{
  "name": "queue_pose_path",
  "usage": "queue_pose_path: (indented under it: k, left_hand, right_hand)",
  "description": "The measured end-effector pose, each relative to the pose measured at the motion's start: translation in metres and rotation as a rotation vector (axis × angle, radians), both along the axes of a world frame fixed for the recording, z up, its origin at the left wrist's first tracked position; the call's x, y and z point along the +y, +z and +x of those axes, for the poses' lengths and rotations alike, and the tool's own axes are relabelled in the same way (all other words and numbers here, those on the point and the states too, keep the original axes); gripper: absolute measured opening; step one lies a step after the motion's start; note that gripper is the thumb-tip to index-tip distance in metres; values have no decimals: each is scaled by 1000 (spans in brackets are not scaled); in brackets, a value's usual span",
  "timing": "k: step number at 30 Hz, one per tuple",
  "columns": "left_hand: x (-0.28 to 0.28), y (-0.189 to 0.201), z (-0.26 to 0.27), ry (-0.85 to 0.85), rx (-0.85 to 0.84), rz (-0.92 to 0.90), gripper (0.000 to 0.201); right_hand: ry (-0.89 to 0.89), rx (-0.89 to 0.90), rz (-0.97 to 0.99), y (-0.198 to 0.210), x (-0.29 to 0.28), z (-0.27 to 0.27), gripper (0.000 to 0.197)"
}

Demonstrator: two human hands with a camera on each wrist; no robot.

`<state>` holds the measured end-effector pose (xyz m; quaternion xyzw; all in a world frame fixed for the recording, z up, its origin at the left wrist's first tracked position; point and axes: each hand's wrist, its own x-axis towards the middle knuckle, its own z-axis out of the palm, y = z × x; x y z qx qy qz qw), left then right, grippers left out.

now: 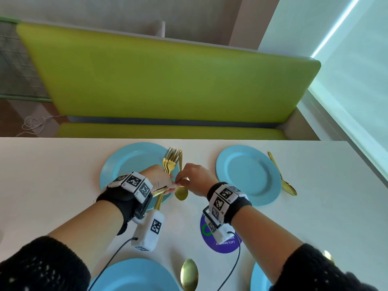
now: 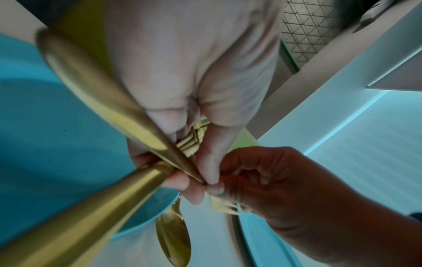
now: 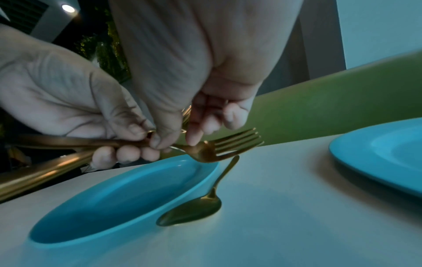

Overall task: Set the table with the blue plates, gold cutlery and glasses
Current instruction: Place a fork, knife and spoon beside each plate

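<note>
Both grips on forks (image 1: 170, 159); white table (image 1: 315, 185), green bench (image 1: 168, 80).

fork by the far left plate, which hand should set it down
Right. The right hand already pinches one fork above the plate; the left hand is full, holding the remaining forks.

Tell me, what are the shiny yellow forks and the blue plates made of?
The forks look like metal with a brushed gold finish: thin tines, soft glints along the handles. The blue plates look like glazed ceramic or maybe hard plastic: smooth, even colour, gentle sheen on the rim. The pictures cannot settle which.
</note>
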<state>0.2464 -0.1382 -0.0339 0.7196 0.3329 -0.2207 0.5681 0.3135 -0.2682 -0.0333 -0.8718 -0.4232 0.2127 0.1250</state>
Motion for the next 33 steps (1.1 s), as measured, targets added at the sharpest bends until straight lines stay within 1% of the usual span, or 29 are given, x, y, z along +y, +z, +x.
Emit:
queue_pose_path:
  k: [1,2,4,5,8,11,14,16,19,22,26,33]
  left_hand:
    - [0,0,1,13,-5,-12,10]
    - [0,0,2,40,-7,-11,15]
    - [3,-1,5,123,-18,39,34]
    - [5,-3,7,178,-31,69,40]
    - [12,-2,9,347,-62,133,44]
    - [21,-1,11,430,-72,121,44]
    - [22,2,11,438,-45,107,38]
    - [18,2,11,434,-39,93,35]
    - [14,-2,12,423,-45,69,34]
    - [11,-1,11,406,-35,70,33]
    - [11,1,11,391,-21,84,33]
    - [10,3,11,435,-32,36,25]
  right_hand:
    - [8,-13,-2,1,-2,2,22]
    - [9,-25,-2,2,-5,3,22]
    - [-24,-53,-6,3,-11,8,22]
    - [-61,-70,-13,3,-15,11,21]
    - [-240,-108,-32,3,-25,21,21]
    - [-469,-42,-60,0,-31,29,22]
    - [-634,64,-72,-9,-31,34,26]
    - [-682,101,-111,-17,-30,37,28]
    - [-683,127,-194,-26,-27,37,31]
    - [-693,115,-246,-31,-25,36,26]
    - [-771,140,-210,-38,-25,38,13]
    - [-834,90,-156,-38,-25,41,20]
